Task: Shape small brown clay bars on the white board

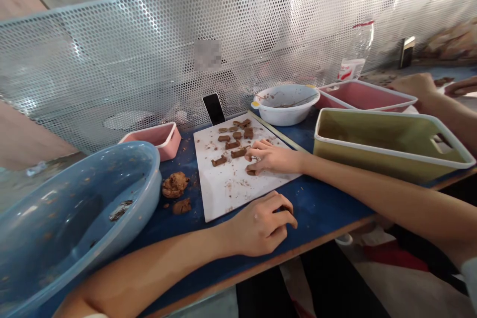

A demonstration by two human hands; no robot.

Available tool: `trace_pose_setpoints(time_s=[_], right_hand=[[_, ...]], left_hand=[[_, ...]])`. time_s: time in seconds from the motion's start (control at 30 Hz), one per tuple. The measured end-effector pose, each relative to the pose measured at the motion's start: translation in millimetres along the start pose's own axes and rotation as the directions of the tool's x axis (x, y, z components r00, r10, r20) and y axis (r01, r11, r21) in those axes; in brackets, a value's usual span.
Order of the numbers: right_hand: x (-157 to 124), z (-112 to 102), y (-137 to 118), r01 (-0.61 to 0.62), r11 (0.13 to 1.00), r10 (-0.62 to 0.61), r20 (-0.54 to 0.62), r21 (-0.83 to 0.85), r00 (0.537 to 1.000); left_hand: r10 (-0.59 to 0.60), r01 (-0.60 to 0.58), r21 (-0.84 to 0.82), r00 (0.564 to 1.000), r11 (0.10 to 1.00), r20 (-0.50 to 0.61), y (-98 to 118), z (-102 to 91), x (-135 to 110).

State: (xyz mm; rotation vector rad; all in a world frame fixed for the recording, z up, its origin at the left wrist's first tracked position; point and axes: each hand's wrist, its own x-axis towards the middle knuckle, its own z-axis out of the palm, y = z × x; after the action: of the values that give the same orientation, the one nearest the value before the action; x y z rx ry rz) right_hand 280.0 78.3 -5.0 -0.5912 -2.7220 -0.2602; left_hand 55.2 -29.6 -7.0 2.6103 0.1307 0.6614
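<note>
My right hand (pixel 270 158) lies on the white cutting board (pixel 227 189), its fingers curled on a small brown clay piece (pixel 251 170) at the board's right side. Several shaped brown clay pieces (pixel 234 141) lie on the far half of the board. My left hand (pixel 261 223) rests on the blue table (pixel 320 208) just in front of the board, with its fingers curled under; I cannot see anything in it. Two brown clay lumps (pixel 175 185) sit on the table left of the board.
A big blue basin (pixel 74 213) stands at the near left, a pink tub (pixel 158 138) behind it. A white bowl (pixel 285 104), a pink tray (pixel 367 95) and a yellow-green tray (pixel 387 144) stand right. A phone (pixel 213 108) leans on the perforated screen. Another person's hands (pixel 428 87) are far right.
</note>
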Motion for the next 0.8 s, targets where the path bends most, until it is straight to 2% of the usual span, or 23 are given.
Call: trace_pose_setpoints(time_s=[0.17, 0.33, 0.47, 0.57, 0.7, 0.8], right_hand=[[-6, 0, 7, -0.021, 0.998, 0.02, 0.02, 0.054, 1.0], [-17, -11, 6, -0.109, 0.983, 0.119, -0.056, 0.15, 0.991], [-23, -22, -1, -0.067, 0.979, 0.094, -0.132, 0.193, 0.987], [-24, -18, 0, -0.029, 0.988, 0.053, -0.153, 0.155, 0.987], [-21, -5, 5, -0.036, 0.997, 0.044, -0.101, 0.072, 0.994], [-16, 0, 7, -0.092, 0.988, 0.091, 0.01, 0.123, 0.996]], left_hand=[[-0.013, 0.013, 0.004, 1.0, 1.0, -0.003, 1, 0.0, 0], [0.005, -0.005, 0.007, 1.0, 1.0, -0.027, 0, -0.2, 0], [0.007, -0.007, 0.012, 1.0, 1.0, -0.02, 0, 0.8, 0], [0.001, -0.001, 0.009, 1.0, 1.0, -0.004, -1, 1.4, -1], [0.021, -0.021, 0.011, 0.999, 1.0, -0.03, -2, 1.4, -1], [-0.001, 0.001, 0.015, 1.0, 1.0, -0.008, -2, 1.3, -1]])
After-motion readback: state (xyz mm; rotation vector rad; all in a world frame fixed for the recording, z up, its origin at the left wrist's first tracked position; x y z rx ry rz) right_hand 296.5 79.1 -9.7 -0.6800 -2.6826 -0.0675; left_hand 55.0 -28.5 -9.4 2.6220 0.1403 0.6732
